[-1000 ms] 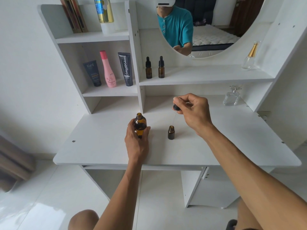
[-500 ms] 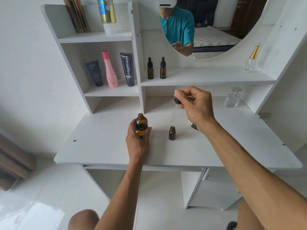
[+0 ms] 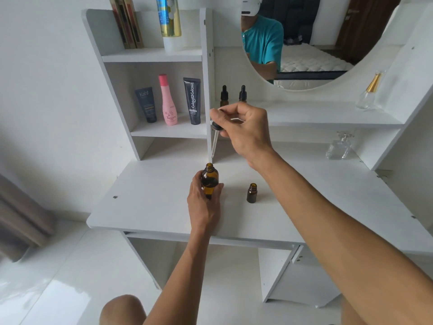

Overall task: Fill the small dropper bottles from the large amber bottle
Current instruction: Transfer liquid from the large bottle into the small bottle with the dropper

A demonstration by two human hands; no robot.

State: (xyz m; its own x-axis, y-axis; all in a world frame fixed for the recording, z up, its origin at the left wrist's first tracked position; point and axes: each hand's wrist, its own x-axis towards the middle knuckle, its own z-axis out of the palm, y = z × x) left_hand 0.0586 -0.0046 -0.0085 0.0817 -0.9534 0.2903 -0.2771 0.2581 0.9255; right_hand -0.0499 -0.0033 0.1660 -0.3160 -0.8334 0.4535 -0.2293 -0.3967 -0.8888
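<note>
on the left shelf stand three containers: a dark grey tube [image 3: 145, 104], a pink bottle [image 3: 168, 100] and a black tube [image 3: 192, 100], all closed; what is in them cannot be seen. on the shelf above, a gold and blue canister [image 3: 169, 17] stands beside some books [image 3: 127, 22].

on the white surface [image 3: 150, 202], the left hand [image 3: 205, 204] grips the large amber bottle [image 3: 210, 181] around its lower body. the bottle stands upright and uncapped, with dark liquid showing in its lower part. above its mouth and slightly to the right, the right hand [image 3: 246, 132] pinches the black bulb of a dropper [image 3: 215, 137], whose clear glass tube points down, its tip just above the bottle's opening and not touching it. whether there is liquid in the tube cannot be told.

behind the right hand, two capped dropper bottles [image 3: 224, 96] stand on the middle shelf. right of the large bottle and apart from it, one small dropper bottle [image 3: 251, 193] stands open on the surface; its fill level cannot be made out. far right, a clear glass perfume bottle [image 3: 338, 146] stands at the back of the surface, and another with a gold cap [image 3: 369, 91] on the shelf above.
</note>
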